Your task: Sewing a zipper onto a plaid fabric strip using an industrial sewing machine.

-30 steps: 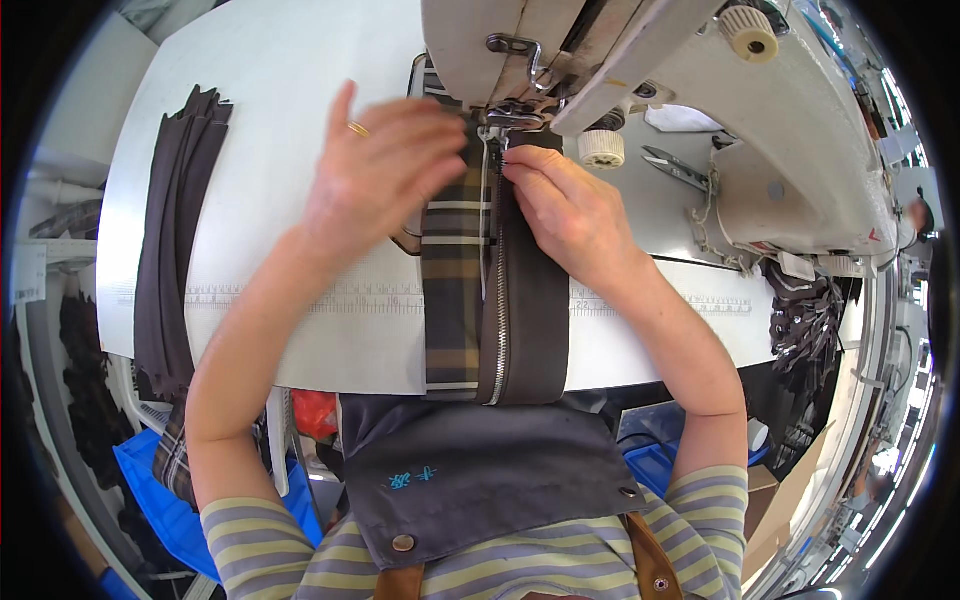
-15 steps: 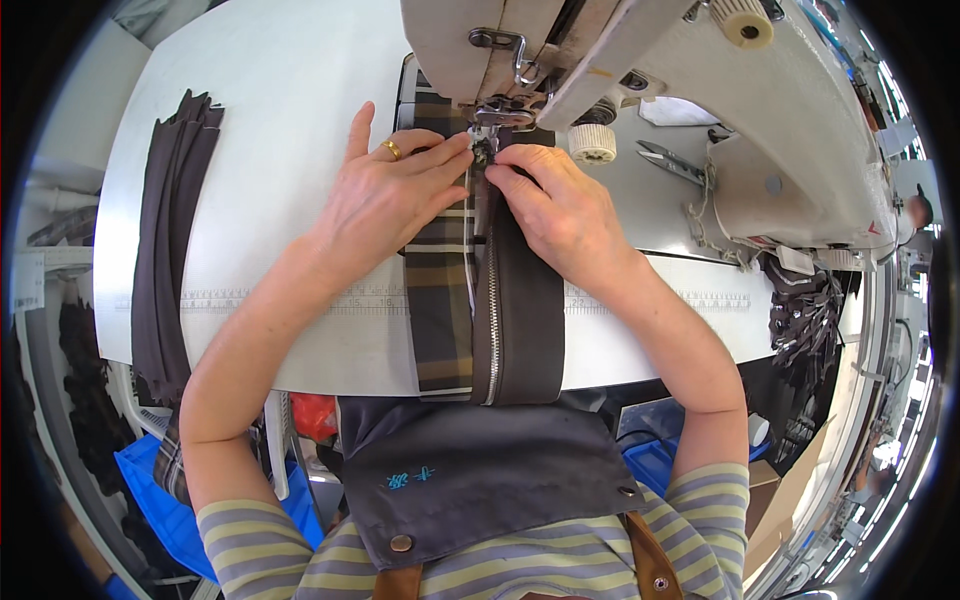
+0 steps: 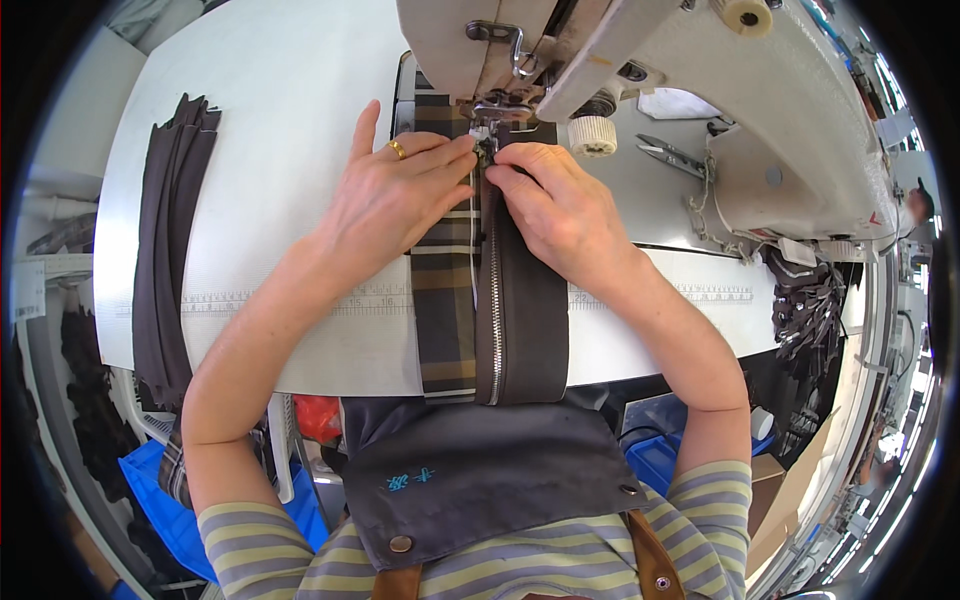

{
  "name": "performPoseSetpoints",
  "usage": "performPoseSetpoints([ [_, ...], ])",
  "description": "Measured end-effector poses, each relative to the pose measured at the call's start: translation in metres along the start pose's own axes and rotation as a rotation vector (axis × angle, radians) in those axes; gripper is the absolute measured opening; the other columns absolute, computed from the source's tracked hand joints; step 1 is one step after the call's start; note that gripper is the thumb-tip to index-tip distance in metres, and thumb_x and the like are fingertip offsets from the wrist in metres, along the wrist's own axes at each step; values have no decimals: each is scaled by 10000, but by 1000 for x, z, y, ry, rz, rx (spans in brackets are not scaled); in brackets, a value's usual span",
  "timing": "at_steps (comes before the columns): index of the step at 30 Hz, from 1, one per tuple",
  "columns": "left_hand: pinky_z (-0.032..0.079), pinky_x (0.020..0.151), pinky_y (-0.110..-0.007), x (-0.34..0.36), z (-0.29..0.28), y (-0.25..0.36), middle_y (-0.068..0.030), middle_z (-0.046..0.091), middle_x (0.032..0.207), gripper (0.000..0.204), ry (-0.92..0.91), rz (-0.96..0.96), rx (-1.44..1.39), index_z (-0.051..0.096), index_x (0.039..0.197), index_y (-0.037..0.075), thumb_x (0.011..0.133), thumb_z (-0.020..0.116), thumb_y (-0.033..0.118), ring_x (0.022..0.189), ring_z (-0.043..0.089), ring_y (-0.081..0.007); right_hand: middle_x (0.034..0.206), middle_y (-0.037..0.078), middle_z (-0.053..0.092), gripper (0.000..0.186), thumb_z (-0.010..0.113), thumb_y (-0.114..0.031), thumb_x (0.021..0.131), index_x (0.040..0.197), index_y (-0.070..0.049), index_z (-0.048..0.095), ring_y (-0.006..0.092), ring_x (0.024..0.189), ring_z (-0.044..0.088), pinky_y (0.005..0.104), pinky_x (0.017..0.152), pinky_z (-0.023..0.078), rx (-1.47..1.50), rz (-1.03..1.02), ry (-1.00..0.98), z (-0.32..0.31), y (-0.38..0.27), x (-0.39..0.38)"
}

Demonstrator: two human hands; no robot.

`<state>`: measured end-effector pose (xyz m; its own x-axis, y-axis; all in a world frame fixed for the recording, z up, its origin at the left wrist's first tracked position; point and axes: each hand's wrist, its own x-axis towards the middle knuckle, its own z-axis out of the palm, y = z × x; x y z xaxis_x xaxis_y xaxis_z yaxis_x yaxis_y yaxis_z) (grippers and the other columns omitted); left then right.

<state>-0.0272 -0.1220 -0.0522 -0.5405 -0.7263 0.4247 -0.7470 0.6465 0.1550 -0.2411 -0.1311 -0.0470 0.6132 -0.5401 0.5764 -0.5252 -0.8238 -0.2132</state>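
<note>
Under the presser foot [image 3: 485, 140] of a white sewing machine [image 3: 780, 130] lies a plaid fabric strip [image 3: 445, 335] with a dark brown fabric piece [image 3: 537, 345] beside it. A metal-toothed zipper [image 3: 495, 310] runs lengthwise along the brown piece. My left hand [image 3: 400, 195], with a ring on one finger, rests on the plaid strip, fingers stretched out and tips close to the foot. My right hand [image 3: 570, 205] pinches the brown fabric just right of the foot. Both sets of fingertips partly hide the stitching spot.
A stack of dark fabric strips [image 3: 172, 250] lies at the table's left. Thread snips [image 3: 672, 155] rest on the machine bed at the right. A bunch of dark zipper pieces [image 3: 808, 310] hangs at the right edge. Below the left side is a blue bin [image 3: 165, 510].
The lower end of the fabric has shifted very slightly to the right. Both hands stay almost in the same place by the presser foot.
</note>
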Motion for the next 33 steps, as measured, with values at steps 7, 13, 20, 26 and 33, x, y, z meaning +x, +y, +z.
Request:
performPoseSetpoints([
  [7,211,1080,-565,0,2,0,-1,638,1198,281,34,18,17,674,1103,97,853,660,224,1065,584,-173,1012,86,583,225,645,-24,755,978,-4,630,260,863,588,346,680,531,1,-30,22,4,4,-1],
  [13,263,1061,-536,0,1,7,8,613,1136,259,75,-2,-11,672,1071,96,826,681,179,1018,580,-207,957,59,617,194,675,-56,769,959,-31,644,244,835,606,346,648,530,53,87,86,1,6,-9],
  [20,369,995,-522,-14,-10,25,-46,584,1029,247,43,116,-43,634,966,56,742,703,132,961,572,-211,1042,44,644,196,706,-105,752,934,-44,668,202,834,592,323,666,521,-75,-60,61,1,4,-6],
  [26,412,969,-476,-29,-15,42,-62,595,1063,266,35,67,-75,638,965,45,723,718,123,948,578,-212,1068,20,623,282,710,-168,757,1005,-48,651,194,852,551,315,696,494,-106,-46,-14,-1,-3,-6],
  [33,419,976,-460,-11,-8,12,-55,645,1087,201,139,-19,-285,682,935,45,759,730,129,884,617,-210,1070,33,596,338,720,-194,747,1041,-45,645,195,886,536,321,730,464,-112,-40,-35,1,-7,-6],
])
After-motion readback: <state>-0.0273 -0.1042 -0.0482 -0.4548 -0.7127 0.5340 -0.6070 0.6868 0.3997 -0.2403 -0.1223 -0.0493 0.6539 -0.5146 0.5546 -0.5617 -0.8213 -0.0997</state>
